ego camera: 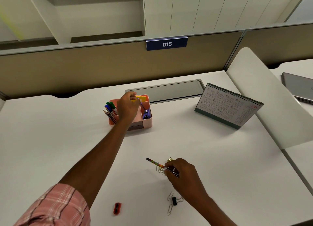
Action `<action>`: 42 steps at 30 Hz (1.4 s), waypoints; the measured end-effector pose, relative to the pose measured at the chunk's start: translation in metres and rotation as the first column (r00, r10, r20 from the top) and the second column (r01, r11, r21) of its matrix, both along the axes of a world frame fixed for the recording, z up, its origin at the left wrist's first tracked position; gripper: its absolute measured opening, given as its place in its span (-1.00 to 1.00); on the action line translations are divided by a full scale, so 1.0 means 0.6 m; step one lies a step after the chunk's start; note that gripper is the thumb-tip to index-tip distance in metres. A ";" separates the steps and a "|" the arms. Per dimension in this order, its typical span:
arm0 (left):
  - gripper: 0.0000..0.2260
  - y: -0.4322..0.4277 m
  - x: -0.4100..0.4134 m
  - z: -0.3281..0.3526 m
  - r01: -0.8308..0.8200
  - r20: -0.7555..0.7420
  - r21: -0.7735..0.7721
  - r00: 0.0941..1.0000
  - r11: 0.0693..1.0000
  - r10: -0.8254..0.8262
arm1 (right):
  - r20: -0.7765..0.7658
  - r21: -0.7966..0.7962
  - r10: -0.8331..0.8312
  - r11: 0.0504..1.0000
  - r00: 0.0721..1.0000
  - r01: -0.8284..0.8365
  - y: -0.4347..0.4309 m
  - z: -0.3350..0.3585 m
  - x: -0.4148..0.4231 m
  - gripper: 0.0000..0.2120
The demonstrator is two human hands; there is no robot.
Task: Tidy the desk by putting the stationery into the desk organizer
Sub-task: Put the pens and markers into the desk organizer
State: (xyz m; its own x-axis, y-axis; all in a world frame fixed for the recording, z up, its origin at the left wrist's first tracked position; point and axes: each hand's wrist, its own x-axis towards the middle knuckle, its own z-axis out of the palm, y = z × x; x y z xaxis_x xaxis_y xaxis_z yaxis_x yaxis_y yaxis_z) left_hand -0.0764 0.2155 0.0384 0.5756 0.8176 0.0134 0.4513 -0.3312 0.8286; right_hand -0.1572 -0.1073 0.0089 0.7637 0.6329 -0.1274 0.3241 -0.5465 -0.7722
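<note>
A pink desk organizer [147, 122] stands at the middle of the white desk, with pens and pencils [111, 110] in its left slot and a purple item [147, 113] in its right one. My left hand [127, 106] reaches over it, fingers pinched on a yellow and orange sticky note pad [141, 98] at the back compartment. Nearer to me, my right hand [182, 172] grips a multicoloured pencil [155, 163] just above several loose paper clips [160, 170]. A black binder clip [174, 201], more paper clips [169, 210] and a red sharpener [117, 208] lie near the front.
A desk calendar [227, 105] stands at the right. A grey cable tray lid [169, 92] sits behind the organizer, in front of a beige partition [84, 70]. A white divider panel [264, 97] borders the right side, with a laptop [298, 86] beyond it.
</note>
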 end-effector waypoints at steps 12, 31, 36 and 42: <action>-0.66 -0.173 -0.151 0.028 0.760 0.000 -0.413 0.551 0.502 -0.835 | 0.003 0.092 -0.078 0.993 0.997 0.077 0.000 0.017 0.006 -0.78; -0.84 -0.207 -0.211 0.032 0.436 0.209 -0.350 0.899 0.829 -0.384 | -0.089 0.222 -0.233 0.943 0.968 0.247 -0.010 0.037 0.014 -0.65; -0.80 -0.151 -0.196 0.073 0.343 0.289 -0.250 0.919 0.906 -0.268 | -0.077 0.153 -0.286 0.943 0.955 0.295 -0.033 0.007 0.032 -0.70; -0.80 -0.085 -0.166 0.107 0.154 0.337 -0.140 0.936 0.978 -0.100 | 0.064 -0.059 -0.164 0.984 0.984 0.168 -0.053 -0.042 0.030 -0.72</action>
State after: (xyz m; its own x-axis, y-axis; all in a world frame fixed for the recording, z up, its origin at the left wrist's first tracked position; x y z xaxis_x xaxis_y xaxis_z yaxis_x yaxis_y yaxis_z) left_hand -0.1760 0.1645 0.1028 0.6609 0.7449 0.0918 0.1102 -0.2172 0.9699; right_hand -0.1395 -0.1394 -0.0162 0.8649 0.4886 -0.1151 0.2684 -0.6439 -0.7164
